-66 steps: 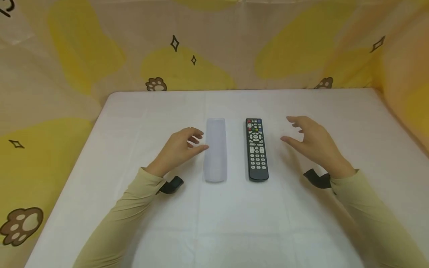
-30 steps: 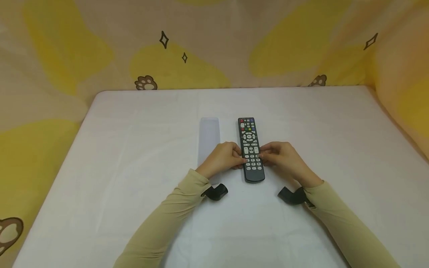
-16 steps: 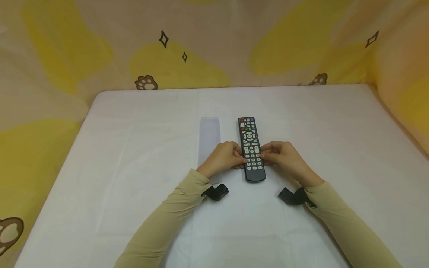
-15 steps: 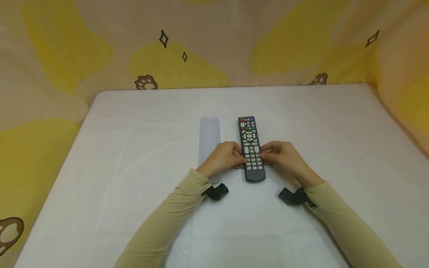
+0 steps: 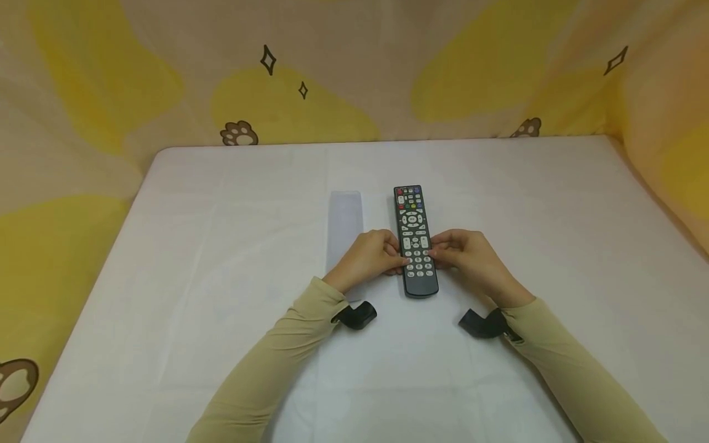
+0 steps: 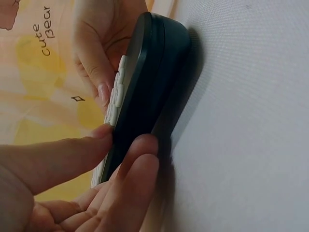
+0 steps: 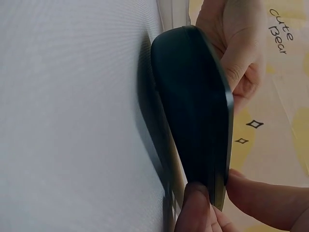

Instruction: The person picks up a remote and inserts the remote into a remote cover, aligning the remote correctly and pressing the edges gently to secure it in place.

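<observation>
Between the left hand (image 5: pixel 364 258) and right hand (image 5: pixel 477 263), the remote (image 5: pixel 413 237) lies long axis near to far, right of the cover (image 5: pixel 344 223); both hands, equally close, pinch its long sides toward the near end.

The remote control (image 5: pixel 416 241) is held between the left hand (image 5: pixel 368 258) at its left edge and the right hand (image 5: pixel 472 261) at its right edge, tilted over the surface (image 5: pixel 526 203) with its far end raised. Left of it, well apart, the cover (image 5: pixel 344 223) is laid, partly hidden beneath the left hand. Behind, the surface is bordered by cloth (image 5: pixel 343 37).
</observation>
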`<state>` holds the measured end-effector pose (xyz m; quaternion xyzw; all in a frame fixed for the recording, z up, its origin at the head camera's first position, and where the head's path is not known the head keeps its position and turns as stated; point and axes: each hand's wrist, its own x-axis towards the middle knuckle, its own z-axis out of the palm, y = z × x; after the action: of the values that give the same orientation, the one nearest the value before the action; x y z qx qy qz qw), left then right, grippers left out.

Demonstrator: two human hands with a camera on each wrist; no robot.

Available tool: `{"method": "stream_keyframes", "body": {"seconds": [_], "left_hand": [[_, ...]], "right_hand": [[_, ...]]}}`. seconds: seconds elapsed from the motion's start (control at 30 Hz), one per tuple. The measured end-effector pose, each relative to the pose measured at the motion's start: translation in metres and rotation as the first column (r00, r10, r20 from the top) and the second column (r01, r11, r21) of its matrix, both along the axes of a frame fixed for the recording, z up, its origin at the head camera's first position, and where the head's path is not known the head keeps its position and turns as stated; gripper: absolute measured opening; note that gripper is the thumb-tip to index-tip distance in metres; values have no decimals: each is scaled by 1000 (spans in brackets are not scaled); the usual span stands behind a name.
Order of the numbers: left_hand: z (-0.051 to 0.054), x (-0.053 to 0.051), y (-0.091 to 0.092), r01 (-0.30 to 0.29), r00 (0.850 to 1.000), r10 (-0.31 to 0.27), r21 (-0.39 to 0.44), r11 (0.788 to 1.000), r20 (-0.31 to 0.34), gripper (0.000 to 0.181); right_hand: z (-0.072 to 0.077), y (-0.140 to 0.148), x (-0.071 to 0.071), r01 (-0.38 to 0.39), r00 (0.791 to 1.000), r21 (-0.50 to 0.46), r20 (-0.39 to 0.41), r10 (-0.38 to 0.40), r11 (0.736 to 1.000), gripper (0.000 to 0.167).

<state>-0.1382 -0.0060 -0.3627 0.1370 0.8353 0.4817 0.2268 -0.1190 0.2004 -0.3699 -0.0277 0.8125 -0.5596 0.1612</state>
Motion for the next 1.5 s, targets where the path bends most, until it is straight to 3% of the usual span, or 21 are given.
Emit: {"method": "stream_keyframes", "body": {"seconds": [0.4,1.13,1.5], "left_hand": [[-3,0,0,20,999,-21,-23,1000,-43,19],[0,1,2,-7,999,5,-41,999,-37,21],[3,3,1,-23,999,20,-112,993,-26,42]], "right_hand": [[-2,0,1,15,1000,-36,-4,-15,999,33],[-1,0,4,56,997,-27,-58,-58,998,36],[-2,-4,7,87,975,-41,-201,-94,995,32]]}}
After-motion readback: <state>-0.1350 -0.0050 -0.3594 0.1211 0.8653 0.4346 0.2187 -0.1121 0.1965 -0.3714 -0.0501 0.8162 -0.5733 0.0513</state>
